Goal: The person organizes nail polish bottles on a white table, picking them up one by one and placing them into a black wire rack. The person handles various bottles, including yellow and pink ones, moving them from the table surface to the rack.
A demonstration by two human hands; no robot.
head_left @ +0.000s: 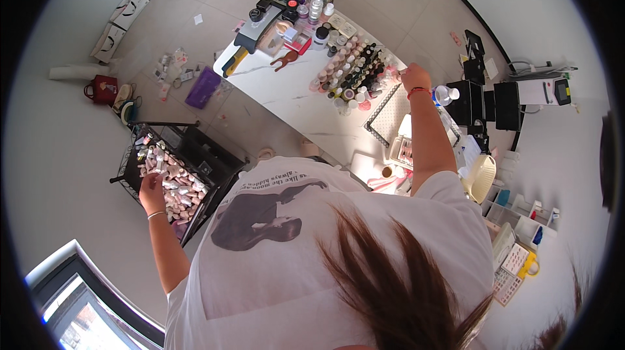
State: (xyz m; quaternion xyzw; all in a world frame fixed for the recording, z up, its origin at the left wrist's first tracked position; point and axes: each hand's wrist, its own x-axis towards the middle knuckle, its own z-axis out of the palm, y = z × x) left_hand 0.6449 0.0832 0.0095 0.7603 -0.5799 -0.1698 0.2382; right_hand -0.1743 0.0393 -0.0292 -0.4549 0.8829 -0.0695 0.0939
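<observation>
My left hand reaches down to a heap of pink and white nail polish bottles in a black cart at the left. Its fingers are closed around one small pale bottle at the heap's edge. My right hand is stretched over the far right edge of the white table, fingers curled together. Whatever lies in them is too small to make out. Just left of it stand several close rows of nail polish bottles with pink, dark and clear bodies. A red band circles my right wrist, a thin bracelet my left.
The white marbled table holds a nail lamp, a brush holder and a perforated tray. A clear bottle with a blue label stands beyond my right wrist. A purple box and scattered packets lie on the floor.
</observation>
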